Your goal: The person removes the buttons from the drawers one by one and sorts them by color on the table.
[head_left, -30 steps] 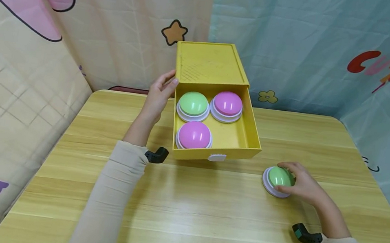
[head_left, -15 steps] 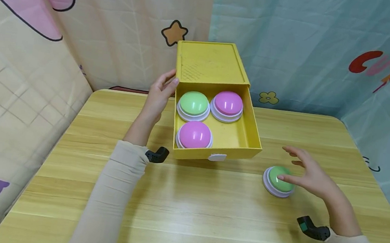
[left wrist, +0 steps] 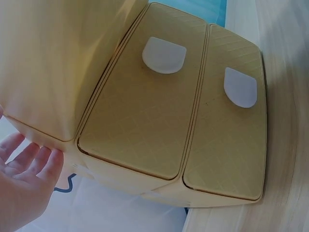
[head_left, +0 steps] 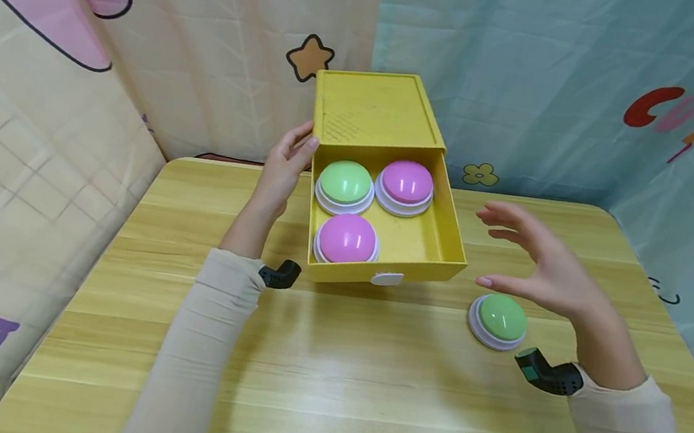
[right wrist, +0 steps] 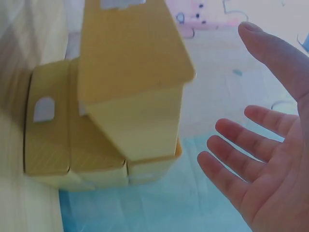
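Note:
A yellow drawer cabinet (head_left: 374, 109) stands at the back of the table, its top drawer (head_left: 413, 240) pulled out. Inside the drawer are a green dome button (head_left: 345, 182) and two pink dome buttons, one at the back (head_left: 407, 182) and one in front (head_left: 347, 238), all on white bases. My left hand (head_left: 278, 177) rests its fingers against the cabinet's left side. Held in the air right of the drawer, my right hand (head_left: 540, 268) has its fingers spread and holds nothing. Just below it in the head view, another green dome button (head_left: 502, 317) sits on the table.
Two lower drawers, the middle one (left wrist: 140, 106) and the bottom one (left wrist: 229, 140), are shut and have white handles. The wooden table (head_left: 364, 387) reaches back to printed curtains (head_left: 505, 62). Each wrist wears a black camera, such as the right one (head_left: 546, 374).
My right hand has let go of the green dome button on the table, lifted off it and moved up toward the drawer's right side. The left hand stays at the cabinet.

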A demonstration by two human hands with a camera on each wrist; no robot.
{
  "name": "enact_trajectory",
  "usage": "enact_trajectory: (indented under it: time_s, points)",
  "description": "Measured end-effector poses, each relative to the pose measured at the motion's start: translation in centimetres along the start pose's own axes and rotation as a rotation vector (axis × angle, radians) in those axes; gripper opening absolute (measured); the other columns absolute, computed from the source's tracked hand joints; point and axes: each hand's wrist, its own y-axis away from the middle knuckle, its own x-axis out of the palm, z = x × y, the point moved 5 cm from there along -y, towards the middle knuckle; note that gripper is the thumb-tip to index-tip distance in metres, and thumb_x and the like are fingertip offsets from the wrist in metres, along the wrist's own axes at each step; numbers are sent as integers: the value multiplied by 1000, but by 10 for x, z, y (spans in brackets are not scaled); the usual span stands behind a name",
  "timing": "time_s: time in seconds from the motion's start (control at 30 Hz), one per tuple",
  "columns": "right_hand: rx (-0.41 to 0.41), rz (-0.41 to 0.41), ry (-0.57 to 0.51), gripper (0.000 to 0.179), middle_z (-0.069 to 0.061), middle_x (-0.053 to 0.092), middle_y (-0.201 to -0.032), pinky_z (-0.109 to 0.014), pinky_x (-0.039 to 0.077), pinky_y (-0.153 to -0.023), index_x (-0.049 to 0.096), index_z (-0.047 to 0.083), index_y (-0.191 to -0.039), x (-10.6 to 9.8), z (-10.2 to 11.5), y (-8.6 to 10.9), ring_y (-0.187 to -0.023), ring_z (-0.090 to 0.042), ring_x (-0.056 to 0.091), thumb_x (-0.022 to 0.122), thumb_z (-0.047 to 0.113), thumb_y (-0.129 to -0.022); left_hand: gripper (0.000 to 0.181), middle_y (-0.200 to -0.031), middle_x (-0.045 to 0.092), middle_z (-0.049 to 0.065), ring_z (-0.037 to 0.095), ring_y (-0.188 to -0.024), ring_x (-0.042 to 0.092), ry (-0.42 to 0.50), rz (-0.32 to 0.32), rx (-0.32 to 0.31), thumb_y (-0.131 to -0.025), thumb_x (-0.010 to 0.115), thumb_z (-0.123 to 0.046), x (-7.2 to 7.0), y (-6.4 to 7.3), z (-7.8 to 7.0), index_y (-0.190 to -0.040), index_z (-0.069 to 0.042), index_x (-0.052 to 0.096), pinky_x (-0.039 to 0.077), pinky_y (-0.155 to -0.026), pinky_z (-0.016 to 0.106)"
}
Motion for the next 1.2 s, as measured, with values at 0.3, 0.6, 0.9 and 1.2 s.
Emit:
enact_trajectory:
  time_s: [0.3,0.6,0.9,1.2]
  points:
    - [-60,136,-37,83,-15,42,-131,-32,37,-96,34,0,-134,33,12,-56,-118,-25,41,80,1,-65,47,-136,40,1,15,-120,41,-3,-1,2,-92,52,-24,-1,0,-1,-135,-10,40,36,-96,26]
    - [14,286,-184,77,-16,40,-131,-40,37,-96,33,-1,-134,72,5,-93,-117,-31,42,77,14,-72,46,-136,39,2,15,-120,41,9,9,6,-93,51,-22,-1,-2,1,-135,-10,40,37,-96,27]
    - [89,434,-196,76,-13,35,-136,-41,35,-97,31,1,-135,92,0,-106,-119,-28,39,75,9,-73,46,-137,38,3,16,-121,40,2,10,9,-93,50,-21,-1,-3,2,-136,-9,38,38,-95,28]
    - [95,556,-171,74,-8,38,-134,-36,35,-97,34,3,-135,104,-7,-110,-119,-21,38,75,12,-74,45,-136,39,2,14,-120,41,4,0,7,-93,51,-23,0,0,0,-135,-10,40,38,-95,27]
